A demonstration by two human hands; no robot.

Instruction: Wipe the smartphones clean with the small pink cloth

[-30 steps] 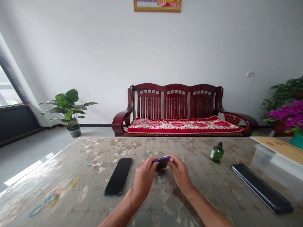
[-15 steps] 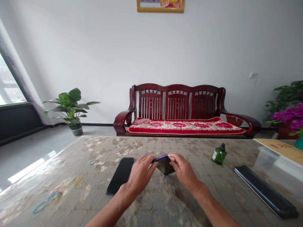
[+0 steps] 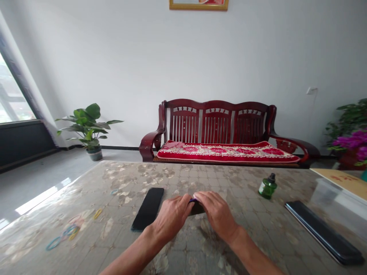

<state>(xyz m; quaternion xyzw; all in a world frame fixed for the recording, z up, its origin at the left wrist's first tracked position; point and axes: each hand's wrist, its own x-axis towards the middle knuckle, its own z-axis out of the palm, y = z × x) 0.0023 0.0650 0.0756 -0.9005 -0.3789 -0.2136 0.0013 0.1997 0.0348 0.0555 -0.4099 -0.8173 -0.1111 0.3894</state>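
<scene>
Head view, nearest: both forearms are cut off by the lower edge.
Left hand (image 3: 172, 217): laid palm-down, fingers clasped on the left end of the small dark object (image 3: 197, 208).
Right hand (image 3: 218, 214): laid palm-down, fingers clasped over its right end.
Object's place: low on the table (image 3: 235, 175), mid-front; largely hidden by both hands, only a purple edge and a dark face are seen; its kind cannot be told.
Black phone (image 3: 148, 208): flat, just left of the left hand, apart.
Rubber bands (image 3: 61, 238): scattered far left, blurred.
Black slab (image 3: 323, 231): flat, far right.
Green bottle (image 3: 267, 187): upright, well beyond the right hand.
Bench (image 3: 220, 133): against the wall.
Picture frame (image 3: 198, 4): cut off by the top edge.
</scene>
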